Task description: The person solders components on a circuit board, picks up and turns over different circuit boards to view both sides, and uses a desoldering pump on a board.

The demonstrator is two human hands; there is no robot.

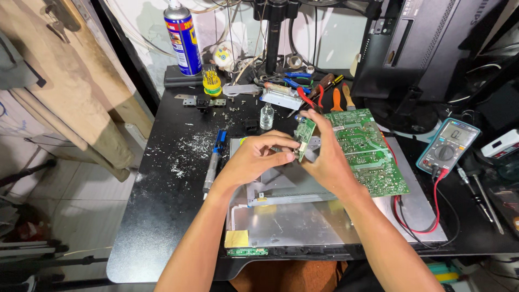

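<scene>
Over the metal panel (303, 216) lying flat mid-bench, both hands meet on one small green circuit board (304, 134). Left hand (254, 159) pinches its lower edge between thumb and fingertips; right hand (327, 157) grips the opposite side, fingers wrapped up around the top. Board is held on edge, lifted clear of the panel and tilted toward the face, likely so one side can be read or a connector reached. Neither hand is free.

Just right of the panel's upper half, partly resting on it, lies the large green circuit board (373, 151), component side up, flat, so it's out of the way but reachable. Beyond the panel's right edge sits a teal multimeter (447, 146), display up; its red lead (427, 216) loops back onto the panel's lower right corner.

Left of the panel, a blue-handled tool (213, 162) lies lengthwise among white debris (186, 157). Behind the panel: small clear bottle (266, 116), pliers and screwdrivers (324, 92) in a loose pile, yellow bit holder (211, 81), blue spray can (183, 38) standing upright near the wall. Tools are kept at the back, which leaves room up front.

At the panel's near edge, a narrow green strip board (247, 251) and a yellow tape patch (236, 238). Can't tell if the strip is attached.
</scene>
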